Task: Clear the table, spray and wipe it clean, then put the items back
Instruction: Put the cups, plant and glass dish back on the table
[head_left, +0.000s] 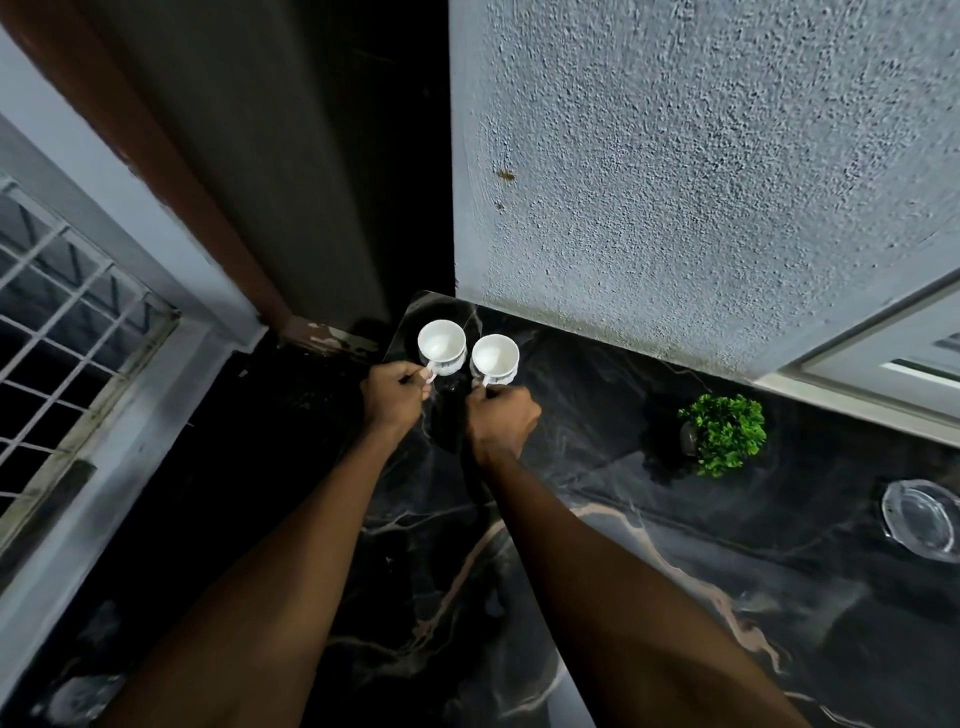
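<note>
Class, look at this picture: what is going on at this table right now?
A person holds two white cups by their handles at the far corner of a dark marble table. The left hand pinches the left cup; the right hand grips the right cup. A small green plant and a glass ashtray sit to the right. Whether the cups are being lifted or set down cannot be told.
</note>
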